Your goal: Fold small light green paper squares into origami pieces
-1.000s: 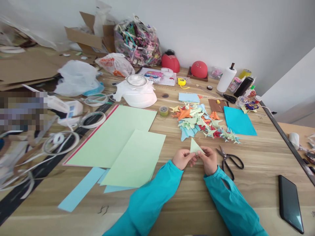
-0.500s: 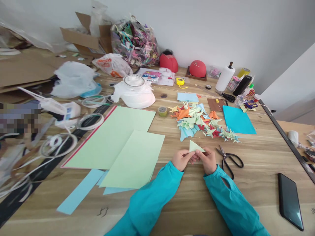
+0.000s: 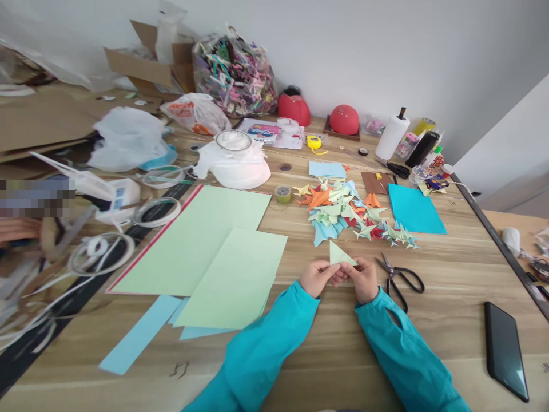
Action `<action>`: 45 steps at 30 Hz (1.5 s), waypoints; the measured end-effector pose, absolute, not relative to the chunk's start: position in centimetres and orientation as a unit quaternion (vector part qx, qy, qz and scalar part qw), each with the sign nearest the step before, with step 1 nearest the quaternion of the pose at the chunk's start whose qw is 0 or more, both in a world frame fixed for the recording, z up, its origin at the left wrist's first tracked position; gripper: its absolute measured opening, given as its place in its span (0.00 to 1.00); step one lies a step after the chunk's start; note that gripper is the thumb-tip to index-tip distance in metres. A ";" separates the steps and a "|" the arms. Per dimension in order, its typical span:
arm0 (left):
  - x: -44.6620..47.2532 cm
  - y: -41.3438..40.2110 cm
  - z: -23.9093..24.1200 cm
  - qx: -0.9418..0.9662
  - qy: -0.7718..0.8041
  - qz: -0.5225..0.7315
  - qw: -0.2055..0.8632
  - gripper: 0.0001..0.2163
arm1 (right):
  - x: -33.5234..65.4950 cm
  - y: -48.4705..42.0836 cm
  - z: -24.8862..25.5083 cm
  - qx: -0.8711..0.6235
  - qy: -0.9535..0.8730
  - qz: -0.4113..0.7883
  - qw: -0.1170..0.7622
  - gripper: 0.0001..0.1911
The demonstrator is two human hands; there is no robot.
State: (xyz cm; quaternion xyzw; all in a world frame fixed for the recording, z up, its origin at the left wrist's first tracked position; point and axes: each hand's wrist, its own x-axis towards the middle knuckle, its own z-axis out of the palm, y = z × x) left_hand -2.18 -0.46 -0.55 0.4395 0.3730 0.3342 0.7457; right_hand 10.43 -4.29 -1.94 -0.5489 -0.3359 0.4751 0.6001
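Note:
Between my two hands is a small pale green piece of folded paper (image 3: 339, 255), triangular in outline, with one point up. My left hand (image 3: 319, 277) pinches its lower left edge, and my right hand (image 3: 361, 278) grips its lower right part, thumbs close together. Just beyond lies a heap of folded paper shapes (image 3: 338, 209) in green, orange, blue and red. Black-handled scissors (image 3: 398, 277) rest partly open to the right of my right hand. Left of my hands, large pale green sheets (image 3: 238, 280) overlap on the wooden table, with light blue strips (image 3: 139, 335) by them.
A phone (image 3: 506, 349) lies at the right. Behind the heap are a blue paper stack (image 3: 326, 169), a turquoise sheet (image 3: 416, 209) and a yellow tape measure (image 3: 314, 142). A tape roll (image 3: 283, 194) and white cloth in a hoop (image 3: 234, 163) stand left of it. Bags and cords crowd the left.
The folded paper has risen slightly between my fingers and shows a little more of its face. My hands have hardly moved.

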 end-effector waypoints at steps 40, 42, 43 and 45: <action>-2.2 -0.5 -0.5 0.411 0.366 0.321 0.771 0.20 | 10.5 -4.3 -1.8 -0.545 -0.359 0.465 0.599 0.11; -2.2 -0.6 -0.4 0.421 0.370 0.320 0.764 0.20 | 10.5 -4.3 -1.5 -0.544 -0.365 0.470 0.592 0.11; -2.2 -0.6 -0.4 0.424 0.374 0.322 0.759 0.20 | 10.5 -4.3 -1.4 -0.544 -0.367 0.472 0.588 0.11; -2.1 -0.6 -0.4 0.425 0.381 0.330 0.752 0.20 | 10.5 -4.4 -1.3 -0.546 -0.368 0.476 0.583 0.12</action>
